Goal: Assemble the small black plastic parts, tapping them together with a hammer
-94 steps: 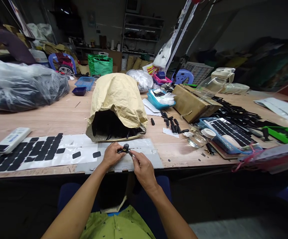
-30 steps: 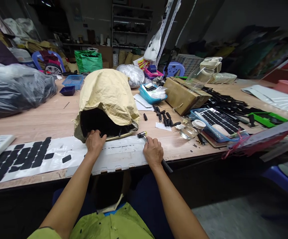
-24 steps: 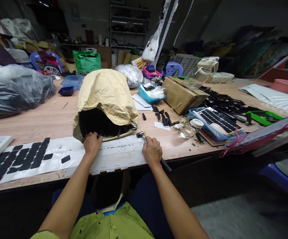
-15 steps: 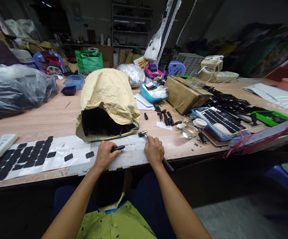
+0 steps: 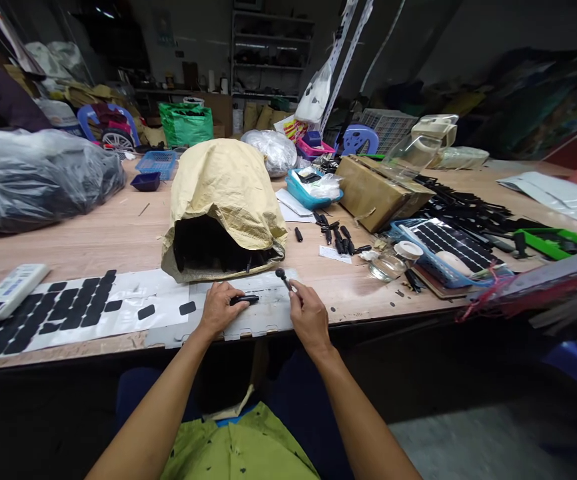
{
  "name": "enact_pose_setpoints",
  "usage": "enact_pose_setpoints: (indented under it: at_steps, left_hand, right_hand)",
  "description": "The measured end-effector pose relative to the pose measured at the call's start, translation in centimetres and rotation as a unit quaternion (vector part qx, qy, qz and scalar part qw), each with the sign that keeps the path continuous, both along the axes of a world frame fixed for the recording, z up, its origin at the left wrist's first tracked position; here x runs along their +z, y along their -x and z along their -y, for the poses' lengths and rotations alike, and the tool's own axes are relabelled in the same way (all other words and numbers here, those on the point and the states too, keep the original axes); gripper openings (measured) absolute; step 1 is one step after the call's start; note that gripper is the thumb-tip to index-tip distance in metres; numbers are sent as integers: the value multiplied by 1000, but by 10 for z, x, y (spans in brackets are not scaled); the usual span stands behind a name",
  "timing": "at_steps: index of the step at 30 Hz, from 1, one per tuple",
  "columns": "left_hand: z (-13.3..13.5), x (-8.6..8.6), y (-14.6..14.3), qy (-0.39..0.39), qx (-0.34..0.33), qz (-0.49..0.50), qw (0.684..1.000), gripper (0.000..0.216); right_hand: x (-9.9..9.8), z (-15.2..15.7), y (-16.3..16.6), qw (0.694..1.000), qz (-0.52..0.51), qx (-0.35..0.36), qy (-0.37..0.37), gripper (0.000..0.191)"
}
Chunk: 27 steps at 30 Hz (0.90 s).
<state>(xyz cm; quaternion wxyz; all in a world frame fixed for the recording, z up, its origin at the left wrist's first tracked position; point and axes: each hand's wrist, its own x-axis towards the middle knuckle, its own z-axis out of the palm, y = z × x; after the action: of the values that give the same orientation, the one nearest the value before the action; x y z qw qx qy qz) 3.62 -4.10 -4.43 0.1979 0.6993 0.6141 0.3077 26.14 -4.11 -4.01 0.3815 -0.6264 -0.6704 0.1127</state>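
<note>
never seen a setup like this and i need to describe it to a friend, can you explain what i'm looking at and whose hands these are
There is no machine here: these are a person's bare hands. Every picture comes from one camera worn on that person's head, looking forward and down.

The left hand holds a slim black piece. The right hand grips a mallet-like tool with its dark head pointing away from the person. Both are above a pale board at the near edge of the table.

Behind the board is a tan sack, its dark mouth facing the person. To its right lie loose black parts and a cardboard box; to the left, a white sheet bears black patches.
</note>
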Motion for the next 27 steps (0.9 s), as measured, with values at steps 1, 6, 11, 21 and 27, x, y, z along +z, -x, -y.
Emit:
enact_pose_setpoints:
  at_steps: [1, 6, 11, 21, 27]
  left_hand:
    - [0, 0, 0, -1, -1, 1, 1000, 17]
    - [1, 4, -1, 22, 6, 6, 1000, 15]
    - [1, 5, -3, 27, 12, 3, 1000, 13]
    - [0, 3, -2, 30, 7, -5, 1000, 11]
    - [1, 4, -2, 37, 2, -13, 999, 11]
  right_hand:
    - [1, 7, 4, 999, -36, 31, -4, 33]
    - [11, 30, 23, 989, -87, 119, 14, 33]
    - [18, 38, 30, 991, -46, 126, 12, 36]
    - [24, 42, 39, 994, 25, 104, 24, 36]
    - [19, 42, 49, 991, 40, 122, 46, 36]
